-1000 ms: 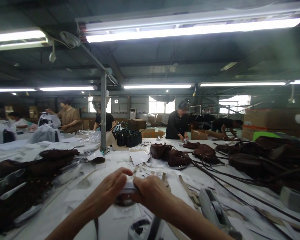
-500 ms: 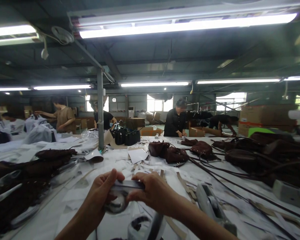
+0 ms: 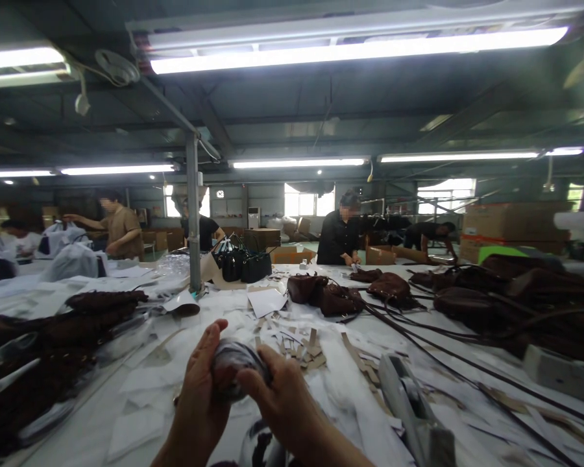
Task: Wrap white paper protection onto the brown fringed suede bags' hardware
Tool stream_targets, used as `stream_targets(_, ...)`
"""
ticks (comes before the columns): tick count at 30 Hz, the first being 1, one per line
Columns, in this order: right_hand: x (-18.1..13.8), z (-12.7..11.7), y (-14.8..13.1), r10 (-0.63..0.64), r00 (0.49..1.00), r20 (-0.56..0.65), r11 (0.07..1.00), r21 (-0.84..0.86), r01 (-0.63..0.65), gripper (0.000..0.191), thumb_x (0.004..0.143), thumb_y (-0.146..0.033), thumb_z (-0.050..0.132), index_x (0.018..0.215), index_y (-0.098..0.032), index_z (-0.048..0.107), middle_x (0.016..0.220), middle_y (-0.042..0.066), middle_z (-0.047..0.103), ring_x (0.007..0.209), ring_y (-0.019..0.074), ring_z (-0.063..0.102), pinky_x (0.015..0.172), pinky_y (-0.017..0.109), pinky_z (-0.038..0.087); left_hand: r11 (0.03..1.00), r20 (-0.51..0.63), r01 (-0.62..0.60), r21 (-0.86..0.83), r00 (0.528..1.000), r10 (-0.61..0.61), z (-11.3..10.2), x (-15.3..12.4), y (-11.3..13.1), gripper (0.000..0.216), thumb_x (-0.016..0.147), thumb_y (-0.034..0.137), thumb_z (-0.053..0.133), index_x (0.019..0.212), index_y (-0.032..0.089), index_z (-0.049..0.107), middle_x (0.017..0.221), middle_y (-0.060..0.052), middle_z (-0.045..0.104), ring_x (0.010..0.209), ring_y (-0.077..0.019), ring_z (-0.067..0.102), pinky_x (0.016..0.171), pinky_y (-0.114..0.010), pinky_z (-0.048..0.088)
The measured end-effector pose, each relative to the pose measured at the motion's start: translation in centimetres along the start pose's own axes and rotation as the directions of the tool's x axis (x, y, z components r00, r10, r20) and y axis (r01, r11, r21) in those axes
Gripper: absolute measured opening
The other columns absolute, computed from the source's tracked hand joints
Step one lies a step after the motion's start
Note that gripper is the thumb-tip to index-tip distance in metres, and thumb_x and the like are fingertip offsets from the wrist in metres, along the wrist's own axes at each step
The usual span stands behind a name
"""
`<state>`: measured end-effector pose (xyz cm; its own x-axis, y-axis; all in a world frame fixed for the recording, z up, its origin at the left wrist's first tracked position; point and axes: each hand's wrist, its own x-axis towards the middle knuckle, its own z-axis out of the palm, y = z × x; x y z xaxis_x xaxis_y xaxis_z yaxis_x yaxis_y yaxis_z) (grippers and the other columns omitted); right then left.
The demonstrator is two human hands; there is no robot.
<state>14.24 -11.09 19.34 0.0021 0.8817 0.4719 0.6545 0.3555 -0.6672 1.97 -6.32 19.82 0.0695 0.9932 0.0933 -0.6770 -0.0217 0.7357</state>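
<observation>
Between my two hands is a rounded, rolled bundle in shiny clear plastic (image 3: 233,357), dark and reddish in places; what is inside is not clear. My left hand (image 3: 202,383) cups its left side, fingers pointing up. My right hand (image 3: 288,392) grips the right side, its thumb laid across the front. Just below, partly hidden by my right forearm, lies another shiny, dark-and-clear looped item (image 3: 261,444) at the bottom edge. Brown strips of card or paper (image 3: 304,350) are scattered on the table beyond my right hand.
A grey tape-dispenser-like device (image 3: 416,408) stands right of my hands. Dark brown bags (image 3: 324,295) lie ahead, with more bags (image 3: 530,292) and long straps at right. Brown goods (image 3: 43,363) are piled at left. A metal post (image 3: 193,214) rises from the table. Several people work beyond.
A flat band stretched between my hands, with a loop hanging under it, is now a compact rounded bundle. My left hand has turned more upright, and my right hand has moved slightly lower.
</observation>
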Motion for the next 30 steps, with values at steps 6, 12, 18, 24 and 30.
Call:
stream_targets(6, -1.0, -1.3, 2.1, 0.001, 0.994, 0.109, 0.951, -0.307, 0.032, 0.015, 0.084, -0.031, 0.052, 0.078, -0.019, 0.054, 0.058, -0.002, 0.053, 0.052, 0.0103, 0.042, 0.050, 0.022, 0.024, 0.903, 0.304, -0.168, 0.396, 0.952, 0.044, -1.9, -0.2, -2.0, 0.055, 0.074, 0.063, 0.061, 0.103, 0.017, 0.061, 0.065, 0.002, 0.059, 0.050, -0.0095, 0.048, 0.045, -0.018, 0.036)
stream_targets(12, -0.5, -2.1, 1.0, -0.077, 0.984, 0.158, 0.919, -0.371, 0.131, 0.024, 0.086, -0.042, 0.053, 0.084, -0.019, 0.060, 0.063, 0.001, 0.060, 0.055, 0.0126, 0.048, 0.052, 0.024, 0.024, 0.751, 0.492, -0.368, 0.549, 0.868, 0.066, -1.3, -0.7, -0.5, 0.048, 0.073, 0.057, 0.065, 0.099, 0.017, 0.061, 0.051, 0.005, 0.051, 0.043, -0.0080, 0.040, 0.042, -0.017, 0.027)
stream_targets(18, -0.2, -0.5, -1.4, 0.024, 0.994, 0.108, 0.995, 0.097, -0.034, 0.024, 0.081, -0.041, 0.059, 0.079, -0.018, 0.056, 0.068, -0.003, 0.056, 0.060, 0.0101, 0.047, 0.052, 0.019, 0.033, 0.983, 0.081, -0.119, 0.137, 0.991, 0.109, 0.4, -0.7, 0.1, 0.046, 0.071, 0.056, 0.069, 0.096, 0.021, 0.052, 0.045, 0.010, 0.044, 0.035, -0.0068, 0.037, 0.037, -0.015, 0.033)
stream_targets(24, -1.2, -0.1, 0.4, -0.035, 0.992, 0.119, 0.994, -0.100, 0.048, 0.024, 0.090, -0.038, 0.047, 0.092, -0.017, 0.058, 0.072, 0.002, 0.064, 0.060, 0.0127, 0.053, 0.052, 0.022, 0.031, 0.921, 0.233, -0.212, 0.326, 0.963, 0.139, -0.5, -0.3, 0.7, 0.049, 0.076, 0.060, 0.060, 0.100, 0.018, 0.056, 0.059, 0.005, 0.053, 0.045, -0.0087, 0.044, 0.042, -0.016, 0.035)
stream_targets(30, -0.8, -2.1, 0.4, -0.235, 0.935, 0.267, 0.857, -0.398, 0.329, 0.019, 0.087, -0.036, 0.056, 0.082, -0.018, 0.062, 0.066, 0.003, 0.066, 0.056, 0.0143, 0.056, 0.050, 0.025, 0.022, 0.545, 0.614, -0.418, 0.727, 0.752, -0.241, -0.4, -1.4, 3.6, 0.035, 0.081, 0.045, 0.062, 0.103, 0.019, 0.062, 0.059, 0.002, 0.058, 0.053, -0.0111, 0.049, 0.050, -0.018, 0.035)
